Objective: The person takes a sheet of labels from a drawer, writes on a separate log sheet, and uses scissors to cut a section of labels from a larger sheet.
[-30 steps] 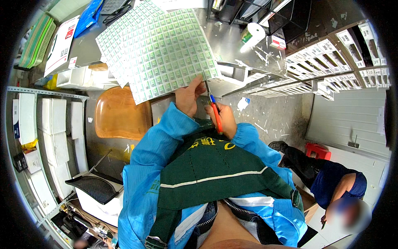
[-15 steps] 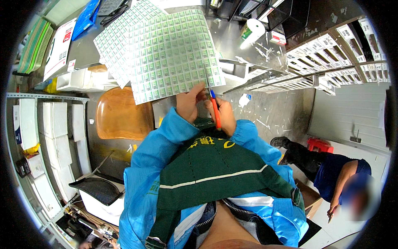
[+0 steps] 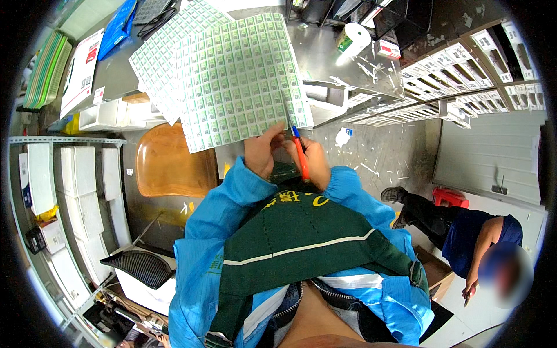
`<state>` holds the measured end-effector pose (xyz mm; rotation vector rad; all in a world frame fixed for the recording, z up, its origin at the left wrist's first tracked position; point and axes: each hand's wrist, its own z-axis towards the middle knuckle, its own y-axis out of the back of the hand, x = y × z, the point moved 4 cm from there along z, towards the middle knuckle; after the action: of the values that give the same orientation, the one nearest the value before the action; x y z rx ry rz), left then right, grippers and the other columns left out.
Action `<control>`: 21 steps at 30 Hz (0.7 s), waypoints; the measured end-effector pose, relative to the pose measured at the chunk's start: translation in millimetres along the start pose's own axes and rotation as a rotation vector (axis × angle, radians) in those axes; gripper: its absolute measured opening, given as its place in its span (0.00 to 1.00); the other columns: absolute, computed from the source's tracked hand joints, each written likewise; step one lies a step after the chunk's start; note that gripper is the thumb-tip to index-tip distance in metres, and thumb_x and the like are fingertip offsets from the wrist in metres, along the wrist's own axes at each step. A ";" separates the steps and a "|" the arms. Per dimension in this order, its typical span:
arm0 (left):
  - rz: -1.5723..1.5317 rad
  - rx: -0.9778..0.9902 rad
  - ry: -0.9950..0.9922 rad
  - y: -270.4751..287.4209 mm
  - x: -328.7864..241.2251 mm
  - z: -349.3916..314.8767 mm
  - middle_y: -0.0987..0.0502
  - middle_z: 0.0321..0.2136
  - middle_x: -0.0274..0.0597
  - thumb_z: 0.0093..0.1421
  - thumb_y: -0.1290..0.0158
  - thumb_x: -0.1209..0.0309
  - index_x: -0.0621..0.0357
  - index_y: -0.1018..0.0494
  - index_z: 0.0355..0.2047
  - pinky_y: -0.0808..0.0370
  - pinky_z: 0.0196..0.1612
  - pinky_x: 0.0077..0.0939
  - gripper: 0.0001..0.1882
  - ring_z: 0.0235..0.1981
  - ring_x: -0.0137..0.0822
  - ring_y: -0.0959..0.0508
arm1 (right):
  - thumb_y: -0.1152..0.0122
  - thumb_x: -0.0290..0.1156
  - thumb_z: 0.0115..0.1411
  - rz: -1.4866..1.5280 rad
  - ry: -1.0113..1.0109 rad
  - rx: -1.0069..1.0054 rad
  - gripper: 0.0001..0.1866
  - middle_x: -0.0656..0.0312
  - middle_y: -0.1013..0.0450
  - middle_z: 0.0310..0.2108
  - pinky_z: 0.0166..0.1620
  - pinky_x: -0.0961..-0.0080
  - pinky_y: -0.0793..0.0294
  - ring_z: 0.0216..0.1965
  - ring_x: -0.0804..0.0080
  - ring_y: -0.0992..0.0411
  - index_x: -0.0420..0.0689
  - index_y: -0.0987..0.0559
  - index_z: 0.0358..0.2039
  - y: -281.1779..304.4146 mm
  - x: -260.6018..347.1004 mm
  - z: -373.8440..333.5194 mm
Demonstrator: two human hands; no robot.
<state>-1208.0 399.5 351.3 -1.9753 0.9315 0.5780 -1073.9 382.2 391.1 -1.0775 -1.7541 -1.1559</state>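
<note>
A sheet of labels (image 3: pixel 238 75) is held above a table (image 3: pixel 325 52), between the left hand (image 3: pixel 262 152) and right hand (image 3: pixel 316 162). A chair (image 3: pixel 171 165) is placed left of them; shelves (image 3: pixel 75 191) are set farther left.

Both forearms in blue sleeves reach forward close together, the left hand (image 3: pixel 262 152) pinching with curled fingers, the right hand (image 3: pixel 313 162) closed in a grip.

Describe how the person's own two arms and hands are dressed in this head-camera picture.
Both arms wear bright blue, slightly shiny long sleeves that end at the wrists. The left hand and right hand are bare: no gloves, and no rings or watch can be made out.
</note>
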 end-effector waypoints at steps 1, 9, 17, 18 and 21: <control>0.009 -0.009 0.012 4.9 2.1 3.8 0.25 0.25 0.36 0.55 0.42 0.71 0.60 0.25 0.32 0.28 0.30 0.21 0.07 0.26 0.28 0.25 | 0.42 0.42 0.59 -0.025 -0.043 0.041 0.18 0.53 0.28 0.19 0.27 0.68 0.31 0.21 0.70 0.30 0.36 0.23 0.32 4.3 5.2 -3.5; 0.001 0.105 0.026 7.3 -17.5 4.6 0.22 0.32 0.44 0.56 0.44 0.73 0.63 0.26 0.39 0.23 0.32 0.25 0.11 0.29 0.33 0.22 | 0.58 0.58 0.63 0.076 -0.188 0.334 0.35 0.62 0.36 0.15 0.20 0.76 0.34 0.16 0.75 0.36 0.33 0.24 0.29 15.9 11.6 -14.4; -0.009 0.189 0.095 -4.0 -21.8 -5.3 0.22 0.36 0.43 0.58 0.46 0.72 0.63 0.28 0.44 0.23 0.36 0.26 0.14 0.34 0.34 0.22 | 0.56 0.57 0.63 0.050 -0.240 0.266 0.32 0.61 0.34 0.14 0.19 0.75 0.34 0.15 0.72 0.33 0.34 0.24 0.27 18.0 19.8 -3.7; -0.005 0.190 0.093 -2.6 -18.2 -5.1 0.22 0.37 0.43 0.58 0.46 0.72 0.63 0.29 0.45 0.23 0.37 0.27 0.15 0.35 0.34 0.22 | 0.53 0.55 0.63 0.078 -0.221 0.230 0.30 0.61 0.34 0.13 0.19 0.75 0.34 0.15 0.72 0.32 0.36 0.25 0.26 16.9 21.2 0.0; -0.015 0.260 0.124 0.4 -5.2 -2.7 0.24 0.42 0.44 0.60 0.50 0.71 0.64 0.29 0.47 0.27 0.46 0.30 0.16 0.42 0.37 0.24 | 0.50 0.52 0.62 0.034 -0.099 0.115 0.27 0.56 0.33 0.13 0.21 0.71 0.33 0.16 0.70 0.32 0.37 0.25 0.26 11.3 19.0 10.1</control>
<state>-1211.5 399.0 356.1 -1.7964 1.0127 0.3102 -1071.6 398.9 408.7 -1.1076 -1.8478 -0.9831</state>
